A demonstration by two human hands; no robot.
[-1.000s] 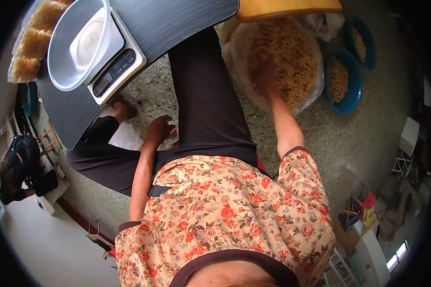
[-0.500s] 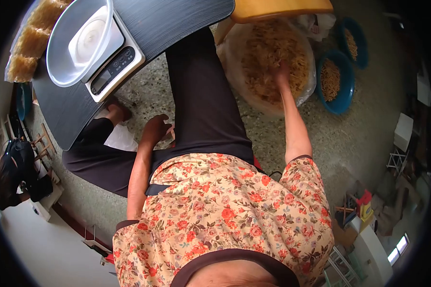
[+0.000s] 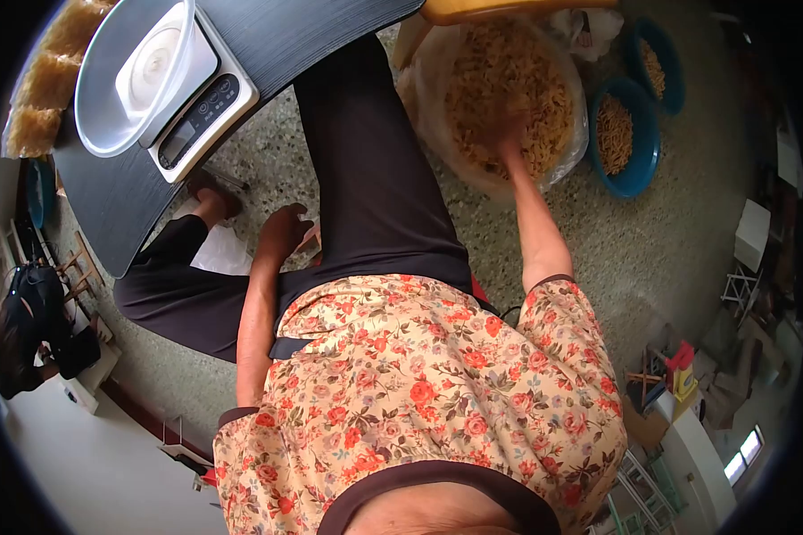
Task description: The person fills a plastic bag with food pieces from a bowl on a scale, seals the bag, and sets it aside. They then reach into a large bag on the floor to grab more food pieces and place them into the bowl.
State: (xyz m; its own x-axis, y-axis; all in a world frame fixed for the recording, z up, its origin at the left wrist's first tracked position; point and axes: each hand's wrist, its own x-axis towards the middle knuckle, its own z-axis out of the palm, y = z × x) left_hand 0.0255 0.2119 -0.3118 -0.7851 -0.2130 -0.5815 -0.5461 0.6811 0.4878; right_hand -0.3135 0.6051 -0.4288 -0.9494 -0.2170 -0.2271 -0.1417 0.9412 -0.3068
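My right hand [image 3: 507, 129] reaches down into a large clear plastic bag [image 3: 433, 98] filled with yellow-brown, noodle-like pieces [image 3: 544, 67]. Its fingers are blurred and partly hidden among the pieces, so whether they grip any is unclear. My left hand [image 3: 283, 232] is low beside my dark-trousered thigh, bent at the wrist, with its visible fingers loosely curved and apart. A small pinkish shape lies against those fingers, too small to make out. I see nothing held there.
A dark table [image 3: 107, 205] bears a white scale [image 3: 210, 125] with a clear bowl [image 3: 85, 116] on it; packed bundles [image 3: 49, 80] lie beyond. Two blue basins [image 3: 638, 183] [image 3: 676, 94] with similar pieces stand right of the bag. A yellow stool [image 3: 473, 11] overhangs the bag.
My right hand has shifted slightly left and down within the bag, and is now more blurred. The table, scale and bag appear a little higher and further left in the view.
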